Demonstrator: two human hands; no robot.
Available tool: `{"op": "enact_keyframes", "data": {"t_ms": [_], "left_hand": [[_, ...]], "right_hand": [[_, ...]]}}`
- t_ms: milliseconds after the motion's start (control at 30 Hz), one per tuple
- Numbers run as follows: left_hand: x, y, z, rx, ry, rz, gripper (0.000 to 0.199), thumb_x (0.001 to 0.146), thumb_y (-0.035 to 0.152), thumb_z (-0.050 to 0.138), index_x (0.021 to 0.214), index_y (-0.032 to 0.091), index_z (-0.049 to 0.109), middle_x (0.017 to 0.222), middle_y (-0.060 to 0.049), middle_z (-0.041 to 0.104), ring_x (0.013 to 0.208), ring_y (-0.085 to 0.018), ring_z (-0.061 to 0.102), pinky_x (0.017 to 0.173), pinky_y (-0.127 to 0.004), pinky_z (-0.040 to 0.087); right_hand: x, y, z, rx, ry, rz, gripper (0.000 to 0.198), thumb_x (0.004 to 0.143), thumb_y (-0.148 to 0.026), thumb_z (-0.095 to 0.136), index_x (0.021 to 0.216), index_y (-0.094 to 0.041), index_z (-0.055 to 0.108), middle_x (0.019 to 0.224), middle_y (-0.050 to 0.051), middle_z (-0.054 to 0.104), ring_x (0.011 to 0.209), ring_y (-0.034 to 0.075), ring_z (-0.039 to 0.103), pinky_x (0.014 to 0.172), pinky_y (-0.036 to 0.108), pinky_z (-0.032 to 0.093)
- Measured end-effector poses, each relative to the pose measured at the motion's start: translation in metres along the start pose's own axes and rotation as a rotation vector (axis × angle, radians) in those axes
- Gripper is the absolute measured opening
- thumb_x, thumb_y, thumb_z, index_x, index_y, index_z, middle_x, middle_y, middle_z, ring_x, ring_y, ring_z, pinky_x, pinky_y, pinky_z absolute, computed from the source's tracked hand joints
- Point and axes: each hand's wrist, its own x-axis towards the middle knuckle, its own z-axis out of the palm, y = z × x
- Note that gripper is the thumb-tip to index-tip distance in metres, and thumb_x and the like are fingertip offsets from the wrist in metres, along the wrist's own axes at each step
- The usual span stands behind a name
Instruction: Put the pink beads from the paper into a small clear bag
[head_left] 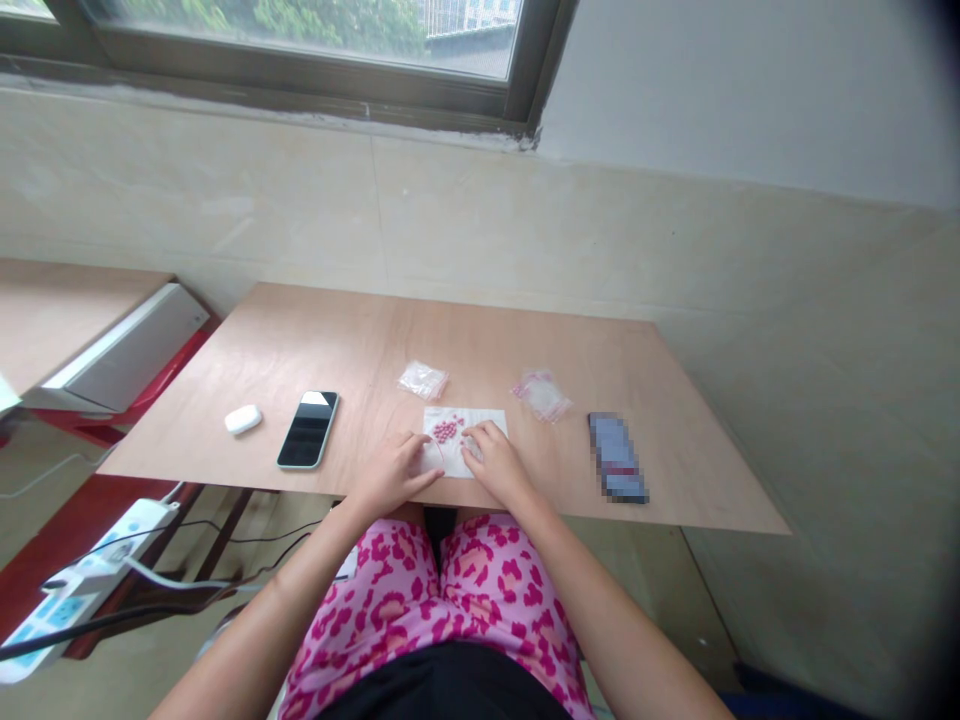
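Note:
A white sheet of paper lies near the front edge of a wooden table. A small heap of pink beads rests on it. My left hand lies flat on the paper's left part, fingers together and pointing toward the beads. My right hand rests on the paper just right of the beads, fingertips bent down close to them. Whether those fingertips pinch a bead is too small to tell.
Two small clear plastic bags lie behind the paper. A dark phone and a white earbud case sit at the left, a blurred flat object at the right. A power strip with cables lies on the floor at left.

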Motion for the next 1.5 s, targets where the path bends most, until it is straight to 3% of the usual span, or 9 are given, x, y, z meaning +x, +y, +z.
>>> {"op": "enact_keyframes", "data": {"t_ms": [467, 667, 800, 900, 1033, 1167, 1267, 1367, 1500], "left_hand": [[0.000, 0.001, 0.000, -0.051, 0.022, -0.013, 0.043, 0.090, 0.050, 0.068, 0.122, 0.021, 0.062, 0.105, -0.011, 0.066, 0.096, -0.028, 0.063, 0.084, -0.040, 0.050], [0.000, 0.001, 0.000, -0.034, 0.019, -0.006, 0.042, 0.091, 0.050, 0.067, 0.121, 0.021, 0.062, 0.103, -0.010, 0.066, 0.094, -0.028, 0.064, 0.083, -0.039, 0.049], [0.000, 0.002, -0.001, -0.019, 0.004, -0.007, 0.043, 0.092, 0.050, 0.066, 0.123, 0.021, 0.061, 0.103, -0.010, 0.065, 0.094, -0.028, 0.064, 0.082, -0.039, 0.049], [0.000, 0.002, -0.002, -0.016, -0.007, -0.012, 0.044, 0.092, 0.050, 0.065, 0.124, 0.020, 0.060, 0.104, -0.010, 0.065, 0.095, -0.029, 0.064, 0.082, -0.040, 0.050], [0.001, 0.000, -0.001, -0.047, 0.010, -0.015, 0.044, 0.091, 0.050, 0.067, 0.124, 0.020, 0.061, 0.105, -0.011, 0.067, 0.097, -0.029, 0.064, 0.084, -0.041, 0.050], [0.001, 0.000, 0.000, -0.181, 0.052, -0.080, 0.047, 0.090, 0.051, 0.068, 0.125, 0.021, 0.061, 0.112, -0.011, 0.068, 0.101, -0.029, 0.065, 0.089, -0.042, 0.051], [0.004, 0.002, -0.004, -0.397, 0.053, -0.193, 0.046, 0.093, 0.053, 0.063, 0.126, 0.022, 0.062, 0.113, -0.010, 0.070, 0.100, -0.027, 0.066, 0.090, -0.042, 0.052], [0.007, 0.001, -0.008, -0.704, 0.056, -0.278, 0.042, 0.098, 0.054, 0.051, 0.118, 0.020, 0.066, 0.113, -0.009, 0.072, 0.106, -0.027, 0.066, 0.094, -0.042, 0.052], [0.012, -0.003, -0.009, -0.989, 0.072, -0.378, 0.058, 0.100, 0.059, 0.032, 0.115, 0.015, 0.066, 0.102, -0.012, 0.073, 0.097, -0.028, 0.067, 0.089, -0.044, 0.053]], "right_hand": [[0.000, 0.000, 0.010, -0.022, 0.058, -0.014, 0.012, 0.093, -0.015, 0.061, 0.096, -0.022, 0.070, 0.101, 0.008, 0.065, 0.101, 0.024, 0.061, 0.093, 0.037, 0.051], [0.004, -0.010, 0.011, 0.246, 0.118, 0.105, 0.008, 0.092, -0.022, 0.063, 0.092, -0.020, 0.070, 0.095, 0.005, 0.067, 0.081, 0.018, 0.064, 0.076, 0.031, 0.053], [0.005, -0.026, 0.010, 0.442, -0.008, 0.077, 0.013, 0.093, -0.028, 0.063, 0.096, -0.021, 0.074, 0.101, 0.005, 0.070, 0.081, 0.017, 0.067, 0.063, 0.025, 0.052], [0.005, -0.026, 0.007, 0.380, -0.002, 0.057, 0.016, 0.094, -0.021, 0.060, 0.100, -0.022, 0.076, 0.103, 0.006, 0.071, 0.089, 0.018, 0.067, 0.069, 0.027, 0.054], [0.001, -0.019, 0.007, 0.179, -0.007, -0.005, 0.029, 0.094, -0.013, 0.056, 0.115, -0.022, 0.073, 0.106, 0.008, 0.069, 0.099, 0.021, 0.066, 0.091, 0.035, 0.054], [-0.002, -0.019, 0.011, 0.040, -0.077, -0.101, 0.041, 0.093, -0.013, 0.058, 0.130, -0.027, 0.067, 0.112, 0.008, 0.065, 0.105, 0.023, 0.062, 0.097, 0.038, 0.053], [-0.003, -0.020, 0.013, 0.021, -0.077, -0.110, 0.036, 0.093, -0.013, 0.058, 0.125, -0.026, 0.069, 0.111, 0.008, 0.064, 0.106, 0.024, 0.062, 0.097, 0.038, 0.052], [-0.003, -0.019, 0.014, 0.036, -0.062, -0.091, 0.030, 0.094, -0.013, 0.055, 0.118, -0.024, 0.069, 0.111, 0.008, 0.063, 0.105, 0.023, 0.062, 0.097, 0.036, 0.052], [-0.002, -0.016, 0.016, 0.001, -0.057, -0.093, 0.030, 0.092, -0.012, 0.058, 0.117, -0.024, 0.068, 0.110, 0.008, 0.063, 0.106, 0.024, 0.061, 0.097, 0.036, 0.051]]}}
